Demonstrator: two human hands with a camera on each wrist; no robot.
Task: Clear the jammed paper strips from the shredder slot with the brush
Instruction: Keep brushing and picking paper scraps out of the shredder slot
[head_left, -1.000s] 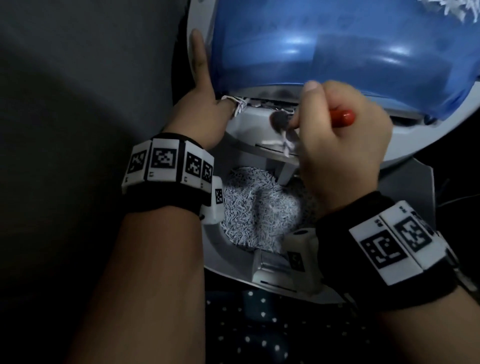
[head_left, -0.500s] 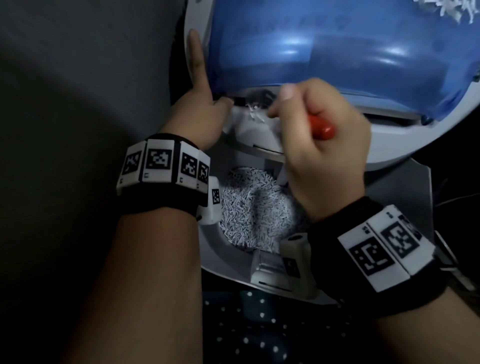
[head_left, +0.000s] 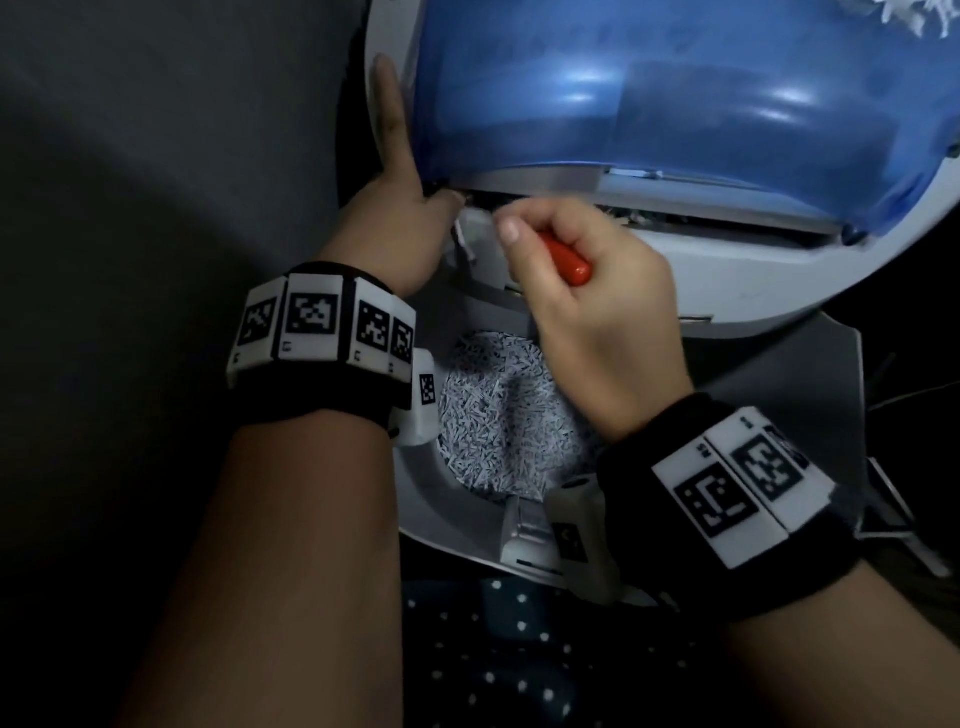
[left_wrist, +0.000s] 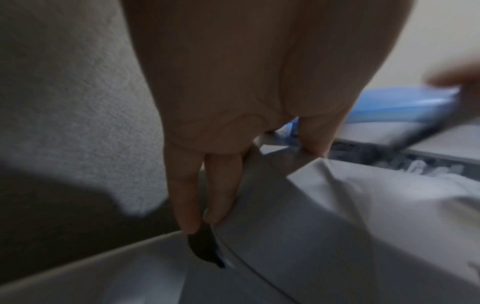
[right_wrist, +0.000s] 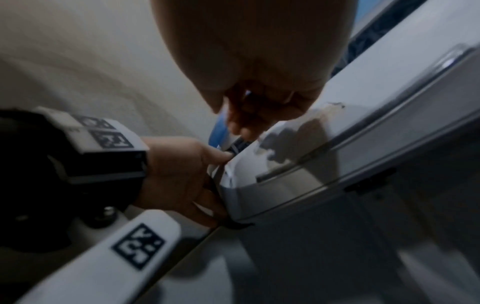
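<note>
Setting: dim room, grey wall behind; shredder (head_left: 727, 291) tilted over a bin of shreds (head_left: 498, 415), taken as the landmark. Left hand (head_left: 400, 218): laid flat along the shredder's left edge, fingers straight, nothing held. Right hand (head_left: 587, 312): curled round the red brush (head_left: 566, 260), worked at the left end of the slot (head_left: 675, 218); bristles hidden. Paper strips (head_left: 618, 214): some seen lodged in the slot; clearing judged underway, unfinished.

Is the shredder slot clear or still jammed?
Still jammed: paper strips show along the slot beside the right hand gripping the brush.
</note>
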